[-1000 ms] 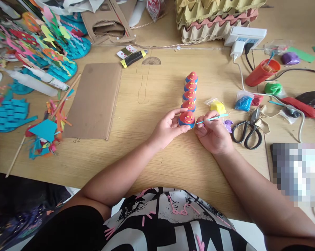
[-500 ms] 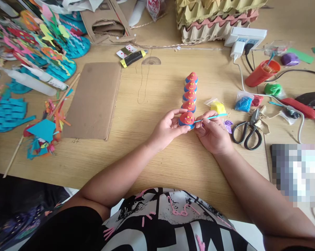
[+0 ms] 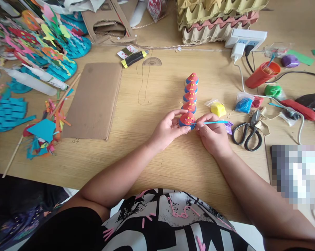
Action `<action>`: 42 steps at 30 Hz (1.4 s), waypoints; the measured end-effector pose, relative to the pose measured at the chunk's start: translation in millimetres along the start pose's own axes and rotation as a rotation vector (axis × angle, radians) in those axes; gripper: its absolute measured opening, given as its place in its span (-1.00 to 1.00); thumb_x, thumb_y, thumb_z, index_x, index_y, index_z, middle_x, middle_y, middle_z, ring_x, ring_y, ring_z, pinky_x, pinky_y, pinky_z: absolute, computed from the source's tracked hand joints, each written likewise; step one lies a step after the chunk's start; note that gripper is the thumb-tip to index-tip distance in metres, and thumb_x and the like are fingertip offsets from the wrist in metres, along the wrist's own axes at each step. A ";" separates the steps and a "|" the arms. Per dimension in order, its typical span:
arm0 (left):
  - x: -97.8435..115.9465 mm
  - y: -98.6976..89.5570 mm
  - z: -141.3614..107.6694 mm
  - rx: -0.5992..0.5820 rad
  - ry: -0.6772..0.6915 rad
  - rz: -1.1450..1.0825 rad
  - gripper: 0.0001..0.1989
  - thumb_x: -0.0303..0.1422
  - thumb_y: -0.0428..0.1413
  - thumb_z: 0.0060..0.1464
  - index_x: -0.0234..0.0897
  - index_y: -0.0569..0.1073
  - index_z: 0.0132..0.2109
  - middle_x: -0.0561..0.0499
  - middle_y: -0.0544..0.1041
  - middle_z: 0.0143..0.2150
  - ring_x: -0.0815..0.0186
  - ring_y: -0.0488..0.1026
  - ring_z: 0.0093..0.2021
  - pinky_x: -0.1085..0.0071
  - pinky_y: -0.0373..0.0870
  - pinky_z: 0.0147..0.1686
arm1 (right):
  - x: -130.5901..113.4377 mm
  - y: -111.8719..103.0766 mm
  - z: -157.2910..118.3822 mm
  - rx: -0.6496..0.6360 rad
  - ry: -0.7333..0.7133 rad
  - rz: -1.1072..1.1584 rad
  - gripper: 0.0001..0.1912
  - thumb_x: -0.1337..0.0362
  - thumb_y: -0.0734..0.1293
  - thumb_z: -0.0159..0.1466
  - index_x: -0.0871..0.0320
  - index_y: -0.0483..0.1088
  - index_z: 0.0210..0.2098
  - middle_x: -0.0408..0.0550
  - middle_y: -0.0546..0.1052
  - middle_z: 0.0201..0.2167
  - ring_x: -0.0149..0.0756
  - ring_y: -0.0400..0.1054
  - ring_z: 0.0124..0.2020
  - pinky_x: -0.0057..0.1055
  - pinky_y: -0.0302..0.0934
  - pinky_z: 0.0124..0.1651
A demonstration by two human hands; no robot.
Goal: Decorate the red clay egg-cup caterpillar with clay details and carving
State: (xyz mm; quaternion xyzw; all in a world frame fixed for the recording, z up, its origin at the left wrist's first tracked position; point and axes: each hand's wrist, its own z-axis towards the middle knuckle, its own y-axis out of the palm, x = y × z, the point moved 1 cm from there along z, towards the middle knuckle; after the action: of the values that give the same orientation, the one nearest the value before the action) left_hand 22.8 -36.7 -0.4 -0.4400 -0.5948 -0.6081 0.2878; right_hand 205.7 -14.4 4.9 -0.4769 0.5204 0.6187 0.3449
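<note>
While 1 left hand (image 3: 168, 129) lightly pinches 1 red-blue figure (image 3: 187, 119), 1 right hand (image 3: 214, 134) grips 1 blue stick (image 3: 215, 122).

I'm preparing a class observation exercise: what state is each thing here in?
Left hand: closed on nearest figure
Nearest figure: upright, held
Right hand: pinching blue tool
Blue tool: held, tip at figure
Other four figures: lined up
Scissors: unheld
Red cup: open, holding sticks
Power strip: two plugs inserted
Egg trays: stacked
</note>
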 end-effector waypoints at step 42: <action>3.9 2.4 -2.4 0.027 -0.029 0.018 -0.38 -0.27 0.54 0.03 -0.14 0.48 0.17 -0.01 0.72 -0.04 0.30 0.67 -0.10 0.31 0.58 -0.02 | -7.9 8.6 4.9 -0.020 0.072 0.125 -0.51 -0.07 0.70 0.11 0.06 0.43 -0.38 -0.24 0.44 -0.50 -0.44 0.20 -0.50 -0.42 0.13 -0.42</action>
State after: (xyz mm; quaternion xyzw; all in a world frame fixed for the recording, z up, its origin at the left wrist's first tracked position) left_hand 22.7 -38.7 4.4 -0.4501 -0.6031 -0.5909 0.2907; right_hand 199.1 -11.0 15.2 -0.4687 0.5551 0.6266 0.2819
